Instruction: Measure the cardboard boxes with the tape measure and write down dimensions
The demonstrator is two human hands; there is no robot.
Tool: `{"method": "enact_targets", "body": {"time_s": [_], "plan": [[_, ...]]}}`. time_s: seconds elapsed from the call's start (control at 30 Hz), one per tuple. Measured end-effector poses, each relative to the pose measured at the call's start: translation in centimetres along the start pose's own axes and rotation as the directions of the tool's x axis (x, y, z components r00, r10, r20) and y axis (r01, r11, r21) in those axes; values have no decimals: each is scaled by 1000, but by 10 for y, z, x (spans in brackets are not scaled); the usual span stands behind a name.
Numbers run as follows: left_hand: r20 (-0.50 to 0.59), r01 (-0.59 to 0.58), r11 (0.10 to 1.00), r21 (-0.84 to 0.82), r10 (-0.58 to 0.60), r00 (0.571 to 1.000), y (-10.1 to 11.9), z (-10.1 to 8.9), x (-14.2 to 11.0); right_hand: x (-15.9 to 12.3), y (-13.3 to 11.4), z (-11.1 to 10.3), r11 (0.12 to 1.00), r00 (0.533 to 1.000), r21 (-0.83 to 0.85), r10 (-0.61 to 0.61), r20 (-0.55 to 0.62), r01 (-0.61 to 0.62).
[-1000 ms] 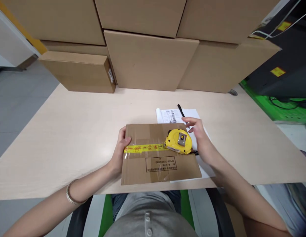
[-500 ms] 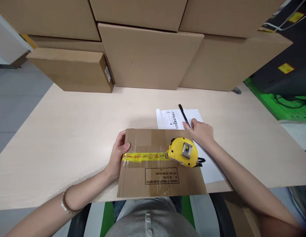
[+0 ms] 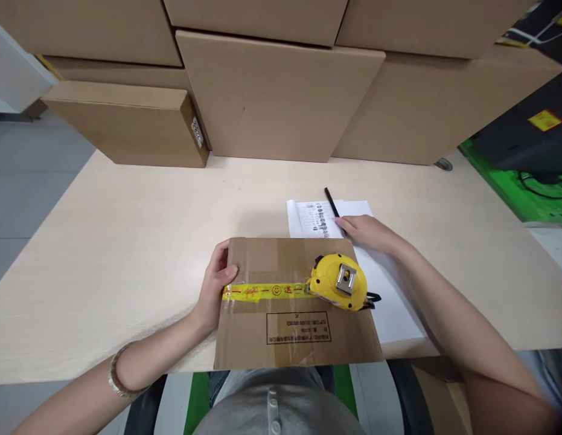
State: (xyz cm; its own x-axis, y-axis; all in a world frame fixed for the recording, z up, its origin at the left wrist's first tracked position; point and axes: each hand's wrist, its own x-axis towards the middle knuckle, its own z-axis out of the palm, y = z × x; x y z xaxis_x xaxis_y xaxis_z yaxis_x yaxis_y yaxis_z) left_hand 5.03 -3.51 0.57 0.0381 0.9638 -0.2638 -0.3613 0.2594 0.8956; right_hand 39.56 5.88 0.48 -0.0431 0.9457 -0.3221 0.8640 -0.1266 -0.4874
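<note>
A small taped carton (image 3: 249,338) lay flat in the lower middle of the frame, its near edge at the front of the desk (image 3: 140,223). A yellow tape measure (image 3: 337,282) rested on the carton's right part, beside a printed yellow strip (image 3: 262,292). At the carton's left edge, the left hand (image 3: 212,290) gripped it, thumb on top. Just above its upper right corner, the right hand (image 3: 369,232) had its fingers closed on a black pen (image 3: 331,202), whose lower end they hid. White papers (image 3: 393,308) spread beneath the pen, partly covered by the carton and right forearm.

Large cartons (image 3: 271,96) walled off the top of the frame; a flatter box (image 3: 118,130) stood at upper left, and dark equipment (image 3: 511,142) filled the right edge.

A second earlier, the right fingers were loosely spread near the pen, and the small carton sat higher in view.
</note>
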Motion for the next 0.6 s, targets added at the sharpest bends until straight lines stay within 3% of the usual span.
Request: {"method": "enact_targets", "body": {"time_s": [0.07, 0.23, 0.4, 0.6], "plan": [[-6, -4, 1000, 2, 4, 1000, -1, -1, 0, 11, 5, -3, 982, 997, 177, -74, 18, 69], [-15, -14, 1000, -5, 14, 1000, -6, -3, 0, 32, 12, 8, 860, 984, 478, -159, -82, 179], [-19, -3, 998, -60, 2, 1000, -6, 1, 0, 40, 17, 18, 790, 970, 563, -201, -139, 244], [-27, 48, 996, -79, -51, 998, -3, 2, 1, 41, 18, 19, 779, 964, 567, -212, -163, 267]]}}
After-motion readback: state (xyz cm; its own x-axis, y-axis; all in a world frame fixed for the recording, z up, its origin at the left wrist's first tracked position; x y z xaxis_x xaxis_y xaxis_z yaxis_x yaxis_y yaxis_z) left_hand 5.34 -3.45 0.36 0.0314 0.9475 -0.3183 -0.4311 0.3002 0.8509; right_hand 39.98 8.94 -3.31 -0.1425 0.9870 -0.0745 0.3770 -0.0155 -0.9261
